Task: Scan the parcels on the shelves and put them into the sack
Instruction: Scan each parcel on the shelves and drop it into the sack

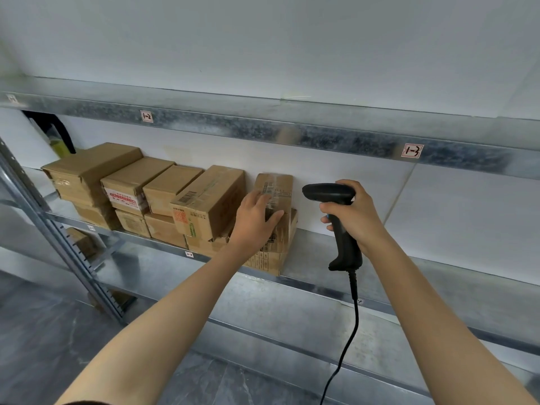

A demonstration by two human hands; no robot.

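A slotted grey metal upright [58, 229] stands at the left edge of the galvanised metal shelf [321, 258], which carries stacked brown cardboard boxes [125, 188] in a row along the white back wall [336, 159]. A tilted brown box with a barcode label [210, 200] leans just left of the left hand [254, 217], crowding it. That hand grips the small brown cardboard parcel [277, 185], blurred, atop the row's right end. Just beside it, the right hand [353, 214] has its fingers wrapped around a black handheld barcode scanner [336, 206], its black cable [355, 317] hanging past the shelf's front edge.
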